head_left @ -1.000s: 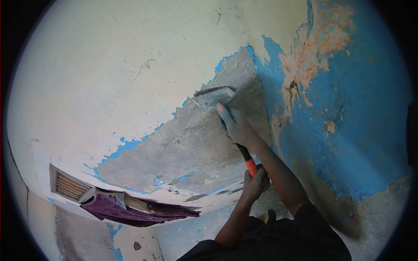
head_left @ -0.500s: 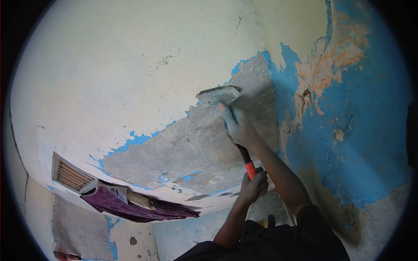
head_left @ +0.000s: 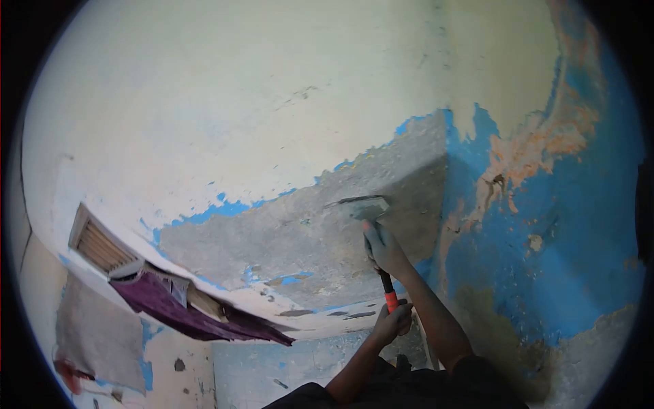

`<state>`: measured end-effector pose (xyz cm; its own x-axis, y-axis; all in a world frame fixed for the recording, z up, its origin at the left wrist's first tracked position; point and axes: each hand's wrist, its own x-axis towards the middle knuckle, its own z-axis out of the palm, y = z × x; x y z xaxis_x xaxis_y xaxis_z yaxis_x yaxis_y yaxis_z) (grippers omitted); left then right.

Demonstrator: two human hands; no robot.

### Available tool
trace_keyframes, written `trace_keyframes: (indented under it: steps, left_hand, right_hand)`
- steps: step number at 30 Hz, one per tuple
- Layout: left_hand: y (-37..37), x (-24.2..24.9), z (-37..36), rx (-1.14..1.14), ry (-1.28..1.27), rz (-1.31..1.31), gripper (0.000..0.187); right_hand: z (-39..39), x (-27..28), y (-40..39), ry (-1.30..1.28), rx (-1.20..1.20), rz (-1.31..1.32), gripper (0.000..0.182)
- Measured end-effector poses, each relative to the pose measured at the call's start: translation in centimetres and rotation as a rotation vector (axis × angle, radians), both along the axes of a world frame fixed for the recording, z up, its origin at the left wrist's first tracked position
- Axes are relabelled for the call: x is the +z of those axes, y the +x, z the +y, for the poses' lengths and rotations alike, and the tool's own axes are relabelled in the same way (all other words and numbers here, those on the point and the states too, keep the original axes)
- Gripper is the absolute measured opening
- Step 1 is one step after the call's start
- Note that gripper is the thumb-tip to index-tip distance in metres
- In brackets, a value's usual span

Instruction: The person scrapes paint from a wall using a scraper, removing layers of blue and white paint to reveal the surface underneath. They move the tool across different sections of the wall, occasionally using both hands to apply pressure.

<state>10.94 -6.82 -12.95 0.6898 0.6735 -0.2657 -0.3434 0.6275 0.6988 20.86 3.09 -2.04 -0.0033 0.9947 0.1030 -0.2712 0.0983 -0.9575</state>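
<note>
Grey bare surface [head_left: 272, 242] spans the centre, bordered by cream paint [head_left: 204, 102] above and blue wall [head_left: 579, 252] at right. Scraper [head_left: 368, 206] sits at frame centre: right hand [head_left: 387, 253] clamped just below the blade, left hand [head_left: 393, 324] around the red-banded handle [head_left: 391, 301].

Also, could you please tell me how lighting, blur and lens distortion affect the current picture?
Head view: wide-angle distortion bows the scene, with black corners; a dark shadow falls across the grey patch to the right of the scraper blade; the blade looks slightly soft; a paler diagonal band crosses the blue wall.
</note>
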Motion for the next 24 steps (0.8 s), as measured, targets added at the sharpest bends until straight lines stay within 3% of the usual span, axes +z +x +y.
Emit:
trace_keyframes:
  steps: [7,12,14,17,21,24]
  left_hand:
    - [-7.3,2.2,1.7,0.122,0.102,0.091,0.019]
    - [-9.2,-0.3,-1.1,0.394,0.263,0.427,0.028]
    - [-10.9,-1.0,-1.4,0.435,0.284,0.448,0.03]
    - [-12.9,1.9,-1.0,0.522,0.248,0.507,0.032]
    - [-15.5,3.1,-0.4,0.505,0.198,0.381,0.034]
    - [-16.3,0.6,-0.5,0.46,0.109,0.43,0.031]
  right_hand:
    - [-3.2,-0.6,-5.8,-0.088,0.295,0.359,0.036]
    - [-2.7,-3.2,-9.3,-0.129,0.292,0.238,0.037]
    - [-2.5,-3.4,-11.0,-0.134,0.334,0.224,0.037]
    - [-2.1,-1.4,-14.1,-0.151,0.368,0.231,0.037]
    - [-1.5,0.0,-17.1,-0.206,0.392,0.178,0.039]
    - [-1.6,-1.2,-18.8,-0.229,0.383,0.094,0.039]
